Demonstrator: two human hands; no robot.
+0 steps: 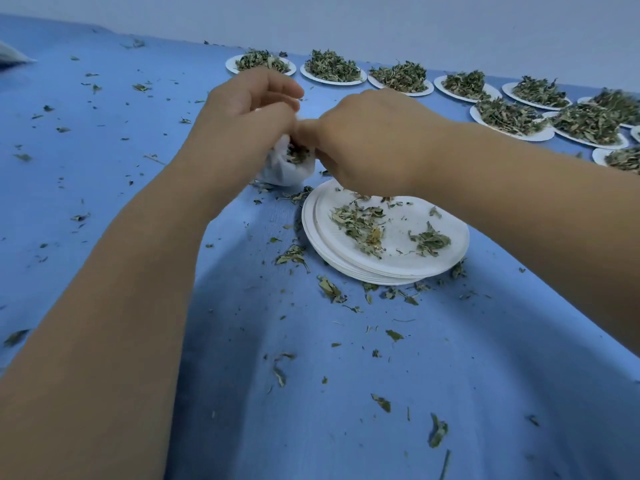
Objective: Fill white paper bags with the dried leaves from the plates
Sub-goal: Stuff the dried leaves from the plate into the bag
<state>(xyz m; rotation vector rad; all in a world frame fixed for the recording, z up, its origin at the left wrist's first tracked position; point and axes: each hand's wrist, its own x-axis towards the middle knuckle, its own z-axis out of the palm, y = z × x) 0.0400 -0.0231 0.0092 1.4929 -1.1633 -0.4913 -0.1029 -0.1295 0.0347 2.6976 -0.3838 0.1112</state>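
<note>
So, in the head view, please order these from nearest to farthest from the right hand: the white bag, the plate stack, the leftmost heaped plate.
1. White bag, at the right hand fingertips, on its left.
2. Plate stack, just below the hand.
3. Leftmost heaped plate, far back, to the left.

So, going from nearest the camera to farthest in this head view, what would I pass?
Loose dried leaves on the blue cloth → stack of white plates with a few leaves → white paper bag gripped by the left hand → row of heaped plates → wall.
</note>
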